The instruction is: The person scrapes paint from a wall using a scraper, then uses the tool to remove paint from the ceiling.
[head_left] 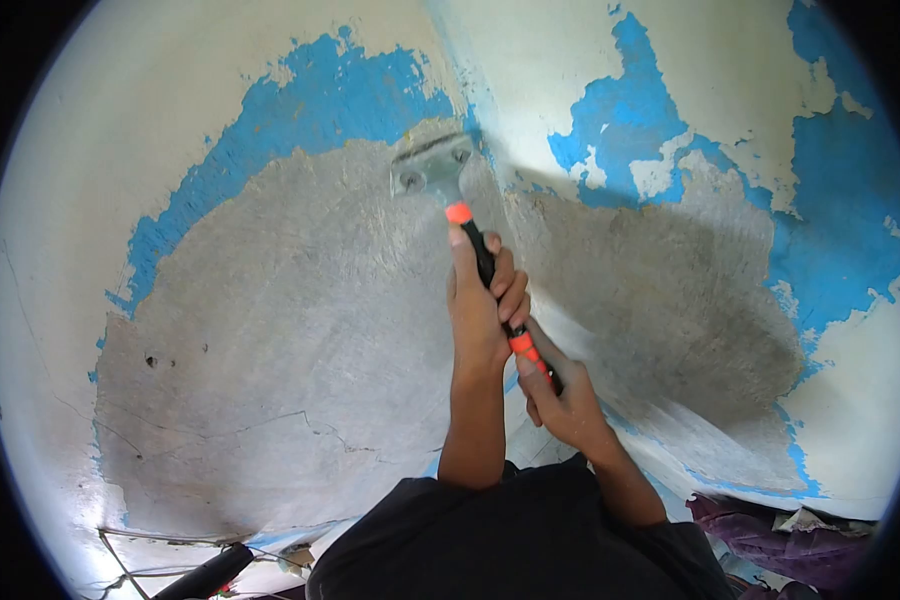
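Note:
A wall scraper (433, 166) with a wide metal head and a black and orange handle reaches up to the wall near the corner. Its blade lies at the border of the bare grey plaster (300, 270) and a band of blue paint (320, 95). My left hand (483, 295) is wrapped round the upper handle, the thumb pointing along it toward the head. Lower down, my right hand (562, 400) grips the orange and black end of the handle. The fingers of both hands are closed.
Two walls meet at a corner behind the scraper. On the right wall, blue patches (850, 220) show among flaking white paint (740, 60). Purple cloth (790, 540) lies at the lower right. A black tube-like object (207, 573) and thin rods or cables are at the lower left.

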